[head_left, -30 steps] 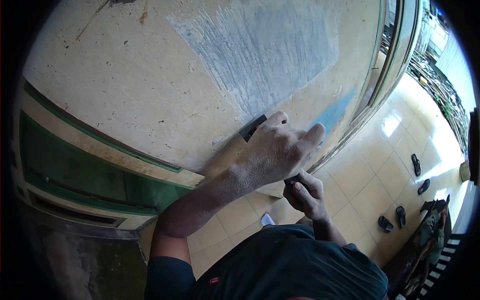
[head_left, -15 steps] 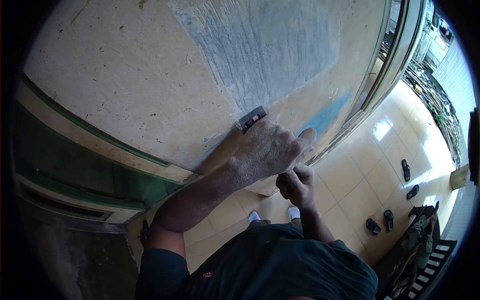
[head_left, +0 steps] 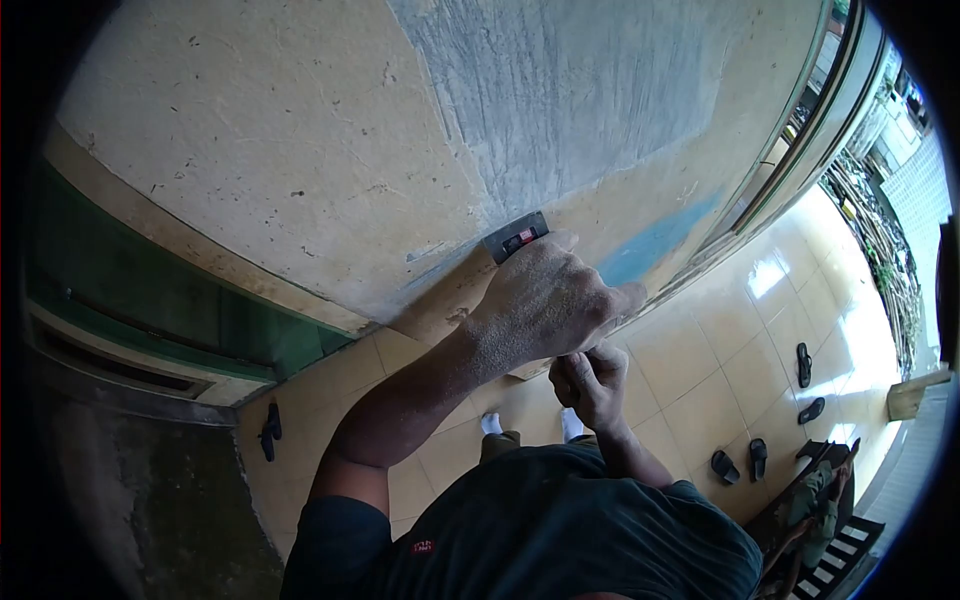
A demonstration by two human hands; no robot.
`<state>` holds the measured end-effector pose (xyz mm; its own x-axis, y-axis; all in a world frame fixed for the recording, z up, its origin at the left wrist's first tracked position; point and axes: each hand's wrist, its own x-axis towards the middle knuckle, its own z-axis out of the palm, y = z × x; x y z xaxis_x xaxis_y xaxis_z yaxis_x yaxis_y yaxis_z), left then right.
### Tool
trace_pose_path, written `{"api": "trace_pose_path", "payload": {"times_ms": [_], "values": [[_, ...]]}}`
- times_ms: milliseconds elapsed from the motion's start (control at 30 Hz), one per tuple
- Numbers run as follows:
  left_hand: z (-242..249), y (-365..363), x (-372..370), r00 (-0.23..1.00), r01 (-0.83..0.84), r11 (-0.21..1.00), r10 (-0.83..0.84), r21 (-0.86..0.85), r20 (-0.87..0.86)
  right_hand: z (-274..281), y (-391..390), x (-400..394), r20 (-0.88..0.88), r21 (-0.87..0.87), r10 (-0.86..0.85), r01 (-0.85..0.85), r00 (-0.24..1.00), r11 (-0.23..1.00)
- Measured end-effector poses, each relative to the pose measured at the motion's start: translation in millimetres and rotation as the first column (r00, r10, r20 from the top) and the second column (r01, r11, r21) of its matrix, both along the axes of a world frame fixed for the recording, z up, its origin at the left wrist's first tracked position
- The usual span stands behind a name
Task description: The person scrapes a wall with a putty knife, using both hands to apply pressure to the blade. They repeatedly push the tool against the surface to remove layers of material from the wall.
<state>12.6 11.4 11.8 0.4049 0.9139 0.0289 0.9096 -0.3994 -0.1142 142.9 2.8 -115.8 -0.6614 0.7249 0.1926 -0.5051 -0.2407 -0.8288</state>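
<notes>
My left hand [head_left: 553, 298], dusty across its back and wrist, is closed around a scraper. The scraper's flat, dark rectangular head [head_left: 516, 238] with a small reddish mark lies against the wall [head_left: 300, 190], at the lower tip of a grey-blue patch [head_left: 570, 110] with streaky marks. Its handle is hidden in my grip. Just below, my right hand [head_left: 592, 385] is curled into a fist close under the left one; what it holds, if anything, I cannot tell. A brighter blue smear [head_left: 660, 240] marks the wall to the right of my hands.
Glossy beige tiles [head_left: 690, 350] cover the floor, where my feet in white socks [head_left: 491, 424] stand. Several dark sandals [head_left: 725, 466] lie to the right, others [head_left: 270, 432] to the left. A dark bench [head_left: 830, 540] stands at lower right; a green panel [head_left: 170, 300] is at left.
My view has shifted, so the wall patch sits further right and more sandals show at left. My left hand and the scraper have moved slightly right; both hands stay closed.
</notes>
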Motion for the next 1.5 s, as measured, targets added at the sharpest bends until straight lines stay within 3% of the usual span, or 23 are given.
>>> {"api": "trace_pose_path", "payload": {"times_ms": [67, 167, 233, 467, 633, 867, 933, 1067, 1133, 1233, 1367, 1500], "values": [[-3.6, 0.5, -2.5, 1.0, 0.013, 0.998, -0.014, 0.061, 0.019, -3.2, 2.7, -1.7, -0.015, 0.049, 0.02, -0.019, 1.0, 0.999], [-9.4, 0.4, -4.1, 0.999, 0.028, 0.995, -0.029, 0.093, 0.016, -10.6, 2.5, -4.1, 0.014, -0.025, 0.011, -0.011, 1.0, 1.0], [-10.3, 2.2, -2.9, 0.998, 0.003, 0.999, 0.0, 0.045, -0.068, -14.7, 6.6, -5.2, -0.017, 0.04, 0.016, -0.015, 1.0, 0.999], [1.9, 3.2, -3.7, 0.995, -0.007, 0.999, 0.004, -0.033, -0.101, -2.9, 5.2, -11.8, -0.063, 0.022, 0.018, -0.017, 0.998, 1.0], [8.8, 3.1, -3.8, 1.0, 0.011, 0.995, -0.009, 0.102, -0.024, 1.7, 11.3, -8.6, -0.064, 0.081, 0.023, -0.018, 0.998, 0.997], [11.1, 2.7, -5.9, 1.0, -0.004, 0.997, 0.006, 0.08, -0.027, 15.5, 7.8, -8.6, -0.002, 0.052, -0.004, 0.004, 1.0, 0.999], [11.3, 3.6, -5.4, 1.0, 0.004, 0.988, -0.005, 0.154, 0.011, 19.8, 9.4, -4.6, 0.002, 0.09, -0.001, 0.0, 1.0, 0.996], [10.4, 0.8, -2.2, 0.998, -0.006, 0.995, 0.0, 0.097, 0.065, 6.2, 9.0, -2.3, -0.023, 0.121, -0.006, 0.009, 1.0, 0.993], [1.8, 4.1, -2.5, 0.999, 0.033, 0.995, -0.032, 0.092, -0.013, 2.4, 10.5, -1.2, 0.051, 0.091, 0.001, -0.006, 0.999, 0.996], [1.8, 8.2, -6.0, 0.998, -0.009, 1.0, 0.011, 0.027, -0.061, 7.9, 4.9, -10.6, 0.011, 0.04, -0.034, 0.034, 0.999, 0.999], [10.9, 2.5, -4.2, 0.999, -0.002, 0.996, 0.005, 0.095, -0.033, 20.8, 5.3, -6.8, 0.007, 0.061, -0.021, 0.021, 1.0, 0.998], [2.2, -1.9, -2.3, 0.993, 0.017, 0.985, -0.038, 0.174, 0.115, 27.9, 3.2, 3.9, 0.051, 0.069, -0.02, 0.017, 0.999, 0.997]]}}
